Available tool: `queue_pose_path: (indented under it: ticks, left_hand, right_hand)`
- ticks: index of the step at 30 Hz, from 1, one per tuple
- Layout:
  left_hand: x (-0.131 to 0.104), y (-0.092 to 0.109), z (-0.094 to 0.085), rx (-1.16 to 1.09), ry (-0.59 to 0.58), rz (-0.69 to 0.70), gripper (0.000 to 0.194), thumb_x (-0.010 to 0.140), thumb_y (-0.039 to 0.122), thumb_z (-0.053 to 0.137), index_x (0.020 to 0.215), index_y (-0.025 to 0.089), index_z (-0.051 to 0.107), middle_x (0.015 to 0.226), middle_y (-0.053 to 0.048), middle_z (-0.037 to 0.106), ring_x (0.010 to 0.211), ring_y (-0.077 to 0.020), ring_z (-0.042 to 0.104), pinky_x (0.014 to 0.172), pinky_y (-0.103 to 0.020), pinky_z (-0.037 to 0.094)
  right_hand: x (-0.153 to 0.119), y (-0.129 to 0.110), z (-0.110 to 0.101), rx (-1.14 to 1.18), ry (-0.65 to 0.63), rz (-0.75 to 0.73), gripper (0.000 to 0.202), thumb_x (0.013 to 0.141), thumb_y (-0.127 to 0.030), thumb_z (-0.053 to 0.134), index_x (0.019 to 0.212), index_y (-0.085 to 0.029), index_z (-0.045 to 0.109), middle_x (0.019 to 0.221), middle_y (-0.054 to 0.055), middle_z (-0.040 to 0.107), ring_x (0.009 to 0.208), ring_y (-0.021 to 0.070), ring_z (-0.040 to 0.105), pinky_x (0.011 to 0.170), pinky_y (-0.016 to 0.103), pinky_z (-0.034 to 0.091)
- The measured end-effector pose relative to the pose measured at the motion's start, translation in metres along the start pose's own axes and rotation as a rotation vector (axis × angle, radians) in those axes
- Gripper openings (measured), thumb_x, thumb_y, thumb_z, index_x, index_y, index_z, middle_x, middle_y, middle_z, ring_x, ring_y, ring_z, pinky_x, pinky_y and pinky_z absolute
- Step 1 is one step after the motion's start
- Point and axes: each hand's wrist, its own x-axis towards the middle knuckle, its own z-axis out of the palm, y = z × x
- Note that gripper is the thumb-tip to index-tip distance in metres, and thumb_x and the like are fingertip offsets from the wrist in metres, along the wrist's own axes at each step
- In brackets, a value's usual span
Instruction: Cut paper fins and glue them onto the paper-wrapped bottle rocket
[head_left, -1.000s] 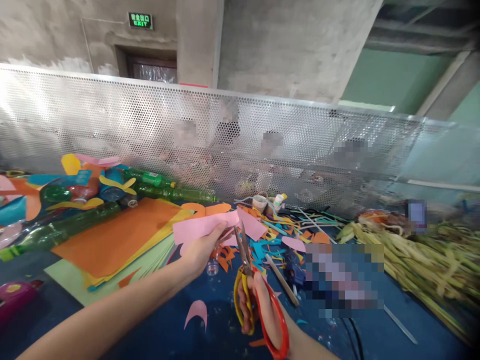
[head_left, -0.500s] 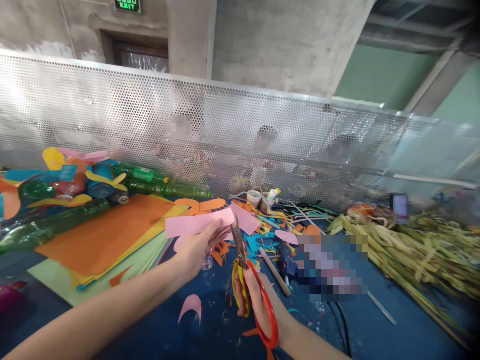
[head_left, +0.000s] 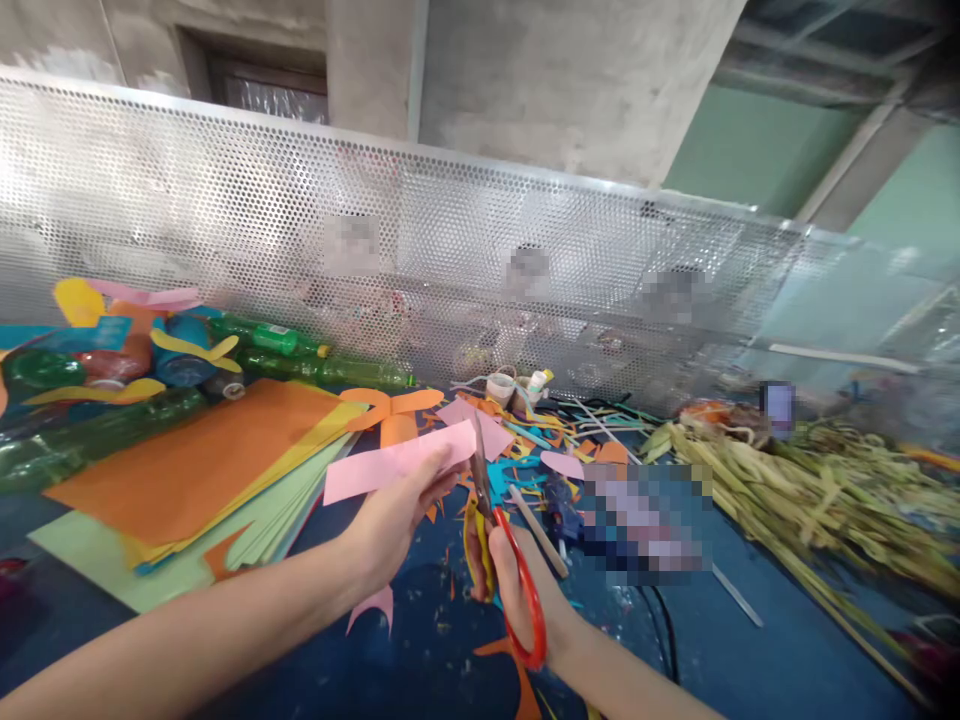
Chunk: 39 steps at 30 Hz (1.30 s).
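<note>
A strip of pink paper [head_left: 375,468] is pinched in my left hand [head_left: 401,510], thumb on top. My right hand [head_left: 517,570] grips a pair of scissors [head_left: 484,480] with one red and one yellow handle. Their blades point up and away from me, close beside the strip's right end; whether they touch the paper is hard to tell. Below my left wrist lies a curved pink paper scrap [head_left: 373,607] on the blue table [head_left: 420,660]. Cut orange and blue paper scraps [head_left: 514,480] lie behind and around the scissors.
Stacked coloured paper [head_left: 202,440] lies at left, with green plastic bottles [head_left: 330,368] behind it. Dried husks [head_left: 795,510] cover the right side. Paper cups [head_left: 500,388] stand near the perforated metal screen [head_left: 450,240]. People sit beyond the screen. A black cable [head_left: 666,630] lies at front right.
The pink strip has tilted, its right end now higher against its left. The scissors remain beside that end. The whole view has shifted slightly, so the table's things appear further left.
</note>
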Motion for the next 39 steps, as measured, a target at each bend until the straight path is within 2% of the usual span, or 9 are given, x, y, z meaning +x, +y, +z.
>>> queue_pose_path:
  ticks: [4, 9, 15, 23, 28, 34, 39]
  left_hand:
    - [-0.005, 0.000, 0.003, 0.002, -0.028, 0.012, 0.029, 0.077, 0.032, 0.067, 0.099, 0.013, 0.068, 0.112, -0.009, 0.066, 0.109, -0.0222, 0.058, 0.103, -0.032, 0.039]
    - [-0.005, -0.001, 0.002, 0.006, -0.012, 0.013, 0.028, 0.075, 0.033, 0.069, 0.095, 0.013, 0.069, 0.108, -0.009, 0.068, 0.108, -0.0232, 0.058, 0.102, -0.034, 0.039]
    - [-0.005, -0.002, 0.003, 0.016, -0.009, 0.029, 0.031, 0.075, 0.034, 0.069, 0.098, 0.013, 0.068, 0.112, -0.010, 0.066, 0.109, -0.0238, 0.057, 0.102, -0.035, 0.039]
    - [-0.005, -0.002, 0.003, 0.006, -0.022, 0.008, 0.032, 0.075, 0.035, 0.069, 0.099, 0.014, 0.068, 0.115, -0.010, 0.065, 0.111, -0.0232, 0.057, 0.104, -0.034, 0.037]
    - [-0.006, -0.001, 0.003, -0.003, -0.008, 0.014, 0.031, 0.073, 0.034, 0.070, 0.095, 0.013, 0.069, 0.110, -0.010, 0.067, 0.108, -0.0231, 0.059, 0.102, -0.034, 0.040]
    - [-0.002, 0.000, 0.000, -0.002, 0.036, 0.050, 0.028, 0.073, 0.031, 0.071, 0.093, 0.012, 0.070, 0.105, -0.010, 0.069, 0.100, -0.0206, 0.062, 0.098, -0.032, 0.044]
    - [0.002, 0.001, -0.002, 0.026, 0.131, 0.104, 0.024, 0.068, 0.030, 0.075, 0.085, 0.014, 0.071, 0.098, -0.008, 0.071, 0.091, -0.0188, 0.066, 0.094, -0.032, 0.046]
  right_hand:
    - [0.000, -0.003, 0.000, -0.016, 0.001, -0.011, 0.051, 0.087, -0.064, 0.024, 0.063, -0.021, 0.041, 0.055, 0.001, 0.045, 0.050, 0.0157, 0.050, 0.050, 0.031, 0.044]
    - [0.000, -0.005, -0.001, -0.046, 0.011, -0.039, 0.052, 0.086, -0.065, 0.023, 0.064, -0.022, 0.041, 0.054, 0.000, 0.045, 0.048, 0.0153, 0.050, 0.047, 0.031, 0.044]
    - [-0.001, -0.006, -0.002, -0.077, 0.021, -0.041, 0.052, 0.086, -0.065, 0.023, 0.063, -0.022, 0.040, 0.055, 0.001, 0.045, 0.050, 0.0153, 0.051, 0.046, 0.029, 0.045]
    - [0.001, 0.008, -0.001, -0.062, 0.023, -0.041, 0.054, 0.087, -0.065, 0.021, 0.063, -0.021, 0.040, 0.051, -0.001, 0.042, 0.042, 0.0126, 0.047, 0.042, 0.027, 0.040]
    - [0.001, 0.007, -0.001, -0.061, 0.014, -0.063, 0.056, 0.087, -0.066, 0.021, 0.059, -0.021, 0.039, 0.048, -0.003, 0.038, 0.039, 0.0117, 0.045, 0.039, 0.024, 0.035]
    - [0.000, 0.011, -0.002, -0.080, 0.006, -0.105, 0.055, 0.090, -0.061, 0.020, 0.058, -0.021, 0.040, 0.044, -0.004, 0.037, 0.039, 0.0113, 0.043, 0.041, 0.024, 0.033]
    - [0.000, 0.022, -0.003, -0.117, 0.010, -0.175, 0.049, 0.093, -0.055, 0.022, 0.064, -0.020, 0.041, 0.046, -0.003, 0.040, 0.042, 0.0115, 0.044, 0.046, 0.025, 0.034]
